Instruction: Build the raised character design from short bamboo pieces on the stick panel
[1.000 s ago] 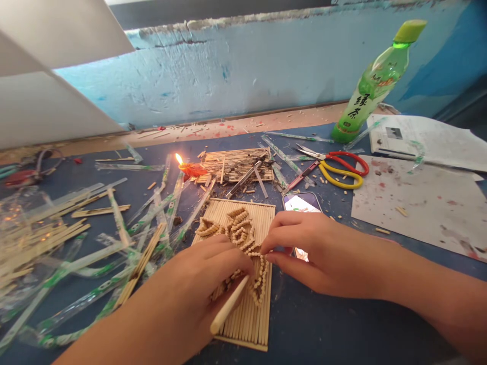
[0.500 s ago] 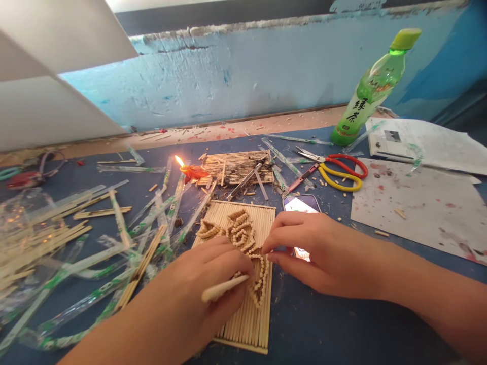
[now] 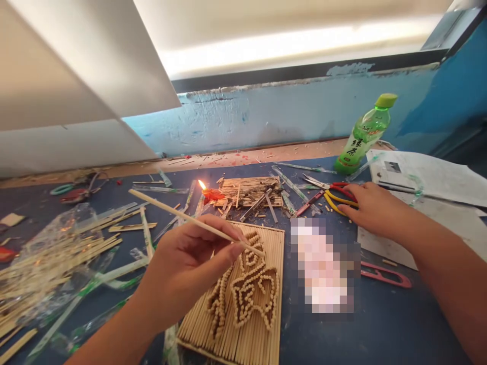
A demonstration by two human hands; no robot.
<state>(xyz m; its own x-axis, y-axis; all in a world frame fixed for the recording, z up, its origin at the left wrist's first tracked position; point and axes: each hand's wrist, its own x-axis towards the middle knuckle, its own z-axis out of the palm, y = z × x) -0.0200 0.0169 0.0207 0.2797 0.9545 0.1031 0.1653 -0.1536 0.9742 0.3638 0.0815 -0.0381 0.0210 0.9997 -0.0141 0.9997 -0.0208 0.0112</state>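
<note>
My left hand (image 3: 190, 258) is closed on a long thin wooden stick (image 3: 167, 209), held slanted over a mat of bamboo sticks (image 3: 243, 334). On the mat lies a raised pattern made of small round stick slices (image 3: 251, 289). My right hand (image 3: 371, 205) has reached to the right and rests on the red and yellow scissors (image 3: 338, 195); its fingers curl over the handles. A blurred-out patch (image 3: 323, 266) lies between the mat and my right arm.
A lit candle stub (image 3: 207, 191) burns beside a second, scorched stick mat (image 3: 251, 190). A green tea bottle (image 3: 363, 134) stands at the back right near white papers (image 3: 429, 177). Loose chopsticks and wrappers (image 3: 57, 253) cover the left. A red cutter (image 3: 384, 274) lies near my right forearm.
My right hand left the mat and moved right to the scissors. My left hand lifted the stick up off the pattern. The view tilted upward and back.
</note>
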